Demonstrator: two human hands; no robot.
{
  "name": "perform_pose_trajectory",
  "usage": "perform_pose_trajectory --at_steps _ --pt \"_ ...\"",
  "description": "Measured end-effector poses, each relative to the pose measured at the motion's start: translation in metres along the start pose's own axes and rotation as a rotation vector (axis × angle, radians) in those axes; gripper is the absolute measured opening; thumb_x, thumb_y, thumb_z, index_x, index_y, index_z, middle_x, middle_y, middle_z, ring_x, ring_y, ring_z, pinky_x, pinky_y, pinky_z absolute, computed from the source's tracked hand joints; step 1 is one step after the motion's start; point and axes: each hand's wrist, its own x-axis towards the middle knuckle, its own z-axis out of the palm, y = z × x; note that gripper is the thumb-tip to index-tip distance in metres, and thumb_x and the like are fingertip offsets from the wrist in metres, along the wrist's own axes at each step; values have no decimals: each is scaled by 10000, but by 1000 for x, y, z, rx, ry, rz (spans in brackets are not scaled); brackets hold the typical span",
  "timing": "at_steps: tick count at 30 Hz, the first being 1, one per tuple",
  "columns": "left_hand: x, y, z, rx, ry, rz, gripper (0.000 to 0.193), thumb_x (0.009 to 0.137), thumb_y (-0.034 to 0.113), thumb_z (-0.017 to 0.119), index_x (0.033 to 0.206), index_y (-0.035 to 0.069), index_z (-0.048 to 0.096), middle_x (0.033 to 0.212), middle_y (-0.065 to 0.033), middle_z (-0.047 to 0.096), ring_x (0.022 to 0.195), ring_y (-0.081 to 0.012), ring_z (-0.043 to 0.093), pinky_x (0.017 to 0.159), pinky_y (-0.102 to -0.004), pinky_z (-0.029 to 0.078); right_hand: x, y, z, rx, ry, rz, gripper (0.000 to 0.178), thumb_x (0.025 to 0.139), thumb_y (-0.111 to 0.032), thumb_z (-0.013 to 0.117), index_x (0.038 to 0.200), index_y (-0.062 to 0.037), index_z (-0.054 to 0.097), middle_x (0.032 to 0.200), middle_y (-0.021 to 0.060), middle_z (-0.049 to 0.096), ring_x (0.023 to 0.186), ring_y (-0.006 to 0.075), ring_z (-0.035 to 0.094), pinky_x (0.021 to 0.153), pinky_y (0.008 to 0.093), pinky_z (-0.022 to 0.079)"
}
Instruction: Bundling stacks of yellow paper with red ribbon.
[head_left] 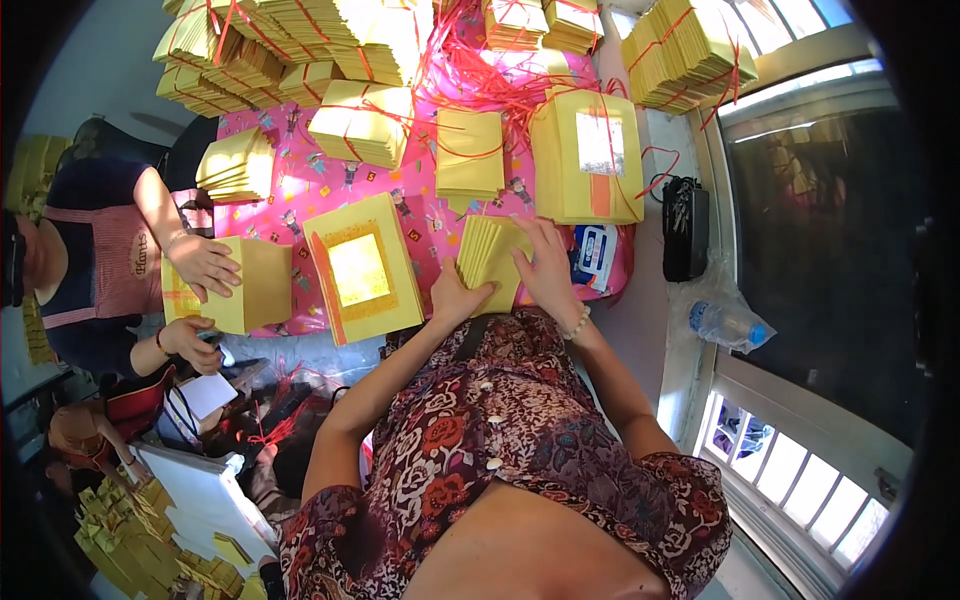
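Observation:
A small fanned stack of yellow paper (488, 250) lies at the table's near edge, close to my body. My left hand (458, 298) grips its near left side, thumb laid over the top sheets. On the right side, my right hand (550, 272) holds the stack with the thumb on top and the fingers reaching along its far right edge. Just left lies a larger yellow paper block (402, 290) with a gold square and an orange band. Beyond my hands sits a red-tied yellow bundle (470, 150). A taller tied stack (562, 160) stands at the right.
Several tied yellow bundles (300, 40) pile up at the back, near tangled red ties (480, 75). At left, a co-worker's hands (205, 265) rest around a yellow stack (265, 285). A wipes pack (597, 250), black case (685, 230) and bagged bottle (728, 325) lie at right.

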Motion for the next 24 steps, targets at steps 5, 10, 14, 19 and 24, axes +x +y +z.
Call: perform_pose_trajectory --at_steps 5,10,14,19,24 --pt "0 1 0 7 -2 47 670 603 358 792 1060 30 428 911 -179 617 848 -328 627 742 -402 487 9 -4 -2 -31 -70 -109 359 768 -72 639 1120 -56 569 1029 123 556 1011 315 521 875 382 426" --pt "1 0 -2 23 10 62 649 609 345 790 1038 31 419 905 -182 615 836 -327 628 723 -400 486 10 -1 -1 -21 -69 -103 342 767 -80 644 1101 -51 577 1019 117 564 1000 305 528 870 379 430" --pt "2 2 -3 15 11 85 641 614 344 789 1022 29 408 882 -183 609 823 -330 626 715 -400 483 12 -8 -2 36 -21 -55 371 766 -102 656 1124 -52 572 1034 113 566 993 300 533 872 372 430" --pt "0 5 -3 49 -9 69 633 616 342 789 1008 28 403 862 -178 605 812 -331 624 709 -396 482 16 -6 -6 21 -69 -127 384 764 -122 665 1131 -55 573 1035 105 568 987 289 538 871 366 430" --pt "2 -2 1 36 -1 103 627 616 317 795 1008 29 399 870 -177 604 817 -326 623 706 -388 481 19 -5 -6 45 -91 -147 358 753 -129 664 1095 -74 574 977 90 562 949 280 538 848 390 422"
